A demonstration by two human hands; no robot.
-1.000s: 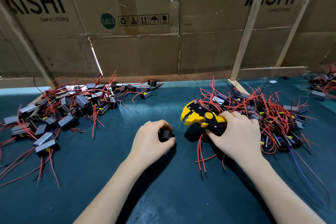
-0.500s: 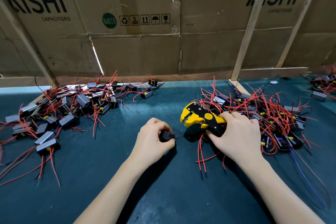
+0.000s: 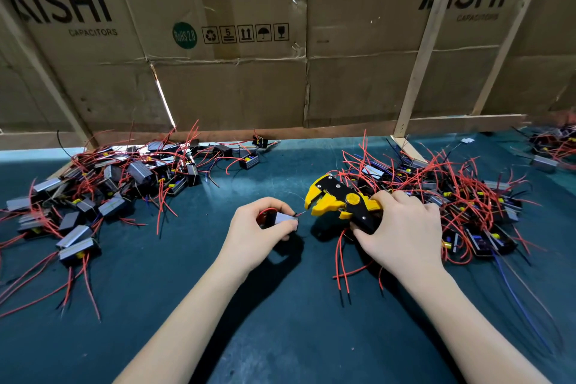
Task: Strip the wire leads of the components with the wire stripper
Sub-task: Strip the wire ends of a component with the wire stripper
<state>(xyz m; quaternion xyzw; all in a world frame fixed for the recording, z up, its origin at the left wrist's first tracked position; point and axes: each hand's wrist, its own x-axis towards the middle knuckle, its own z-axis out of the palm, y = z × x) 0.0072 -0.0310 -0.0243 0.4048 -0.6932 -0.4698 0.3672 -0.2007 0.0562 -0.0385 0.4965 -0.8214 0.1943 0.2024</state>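
At desk (image 3: 280,321) centre | my left hand (image 3: 258,232) pinches a component (image 3: 285,219), lead (image 3: 300,214) aimed at the stripper's mouth | right hand (image 3: 402,227) grips the wire stripper (image 3: 339,201), ready to bite | unstripped pile (image 3: 452,193) beside right hand for easy reach

Light falls evenly from above, leaving soft dark shadows under both forearms on the worktop (image 3: 280,337). A bright slit glares through the cardboard wall (image 3: 237,93). Wide-angle bending curves the edges; the far right corner is blurred.
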